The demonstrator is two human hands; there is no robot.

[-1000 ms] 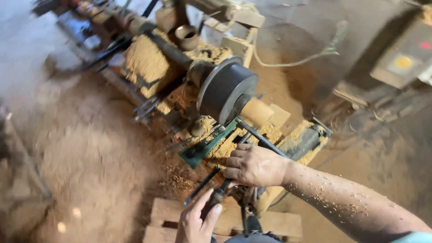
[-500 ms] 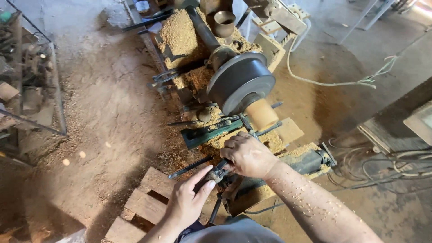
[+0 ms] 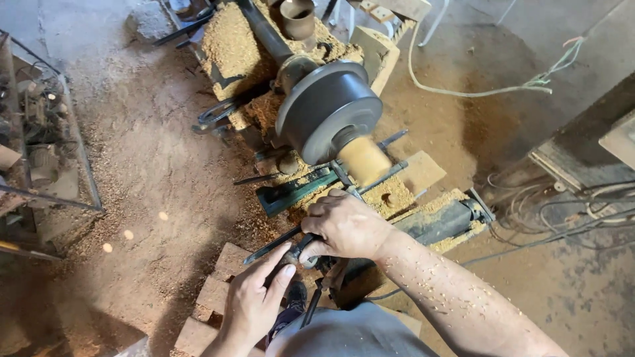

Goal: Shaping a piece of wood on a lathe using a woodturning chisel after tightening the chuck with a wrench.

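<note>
Chisel (image 3: 311, 239), gripped by both the left hand (image 3: 254, 301) and the right hand (image 3: 347, 225), points up-right at spinning wood (image 3: 364, 160).

Large dark grey metal faceplate disc (image 3: 329, 109): smooth, dull sheen. Pale tan wood cylinder (image 3: 363, 160) mounted on it: matt, blurred surface. Green painted metal rest bar (image 3: 291, 192): scuffed, dusted. Long dark steel turning tool (image 3: 297, 246): matt, worn, touched by both hands. Right hand (image 3: 347, 227) and forearm flecked with fine wood chips. Floor (image 3: 145, 172): rough, coated in loose brown sawdust. Rough unfinished wooden pallet boards (image 3: 218, 291).
</note>
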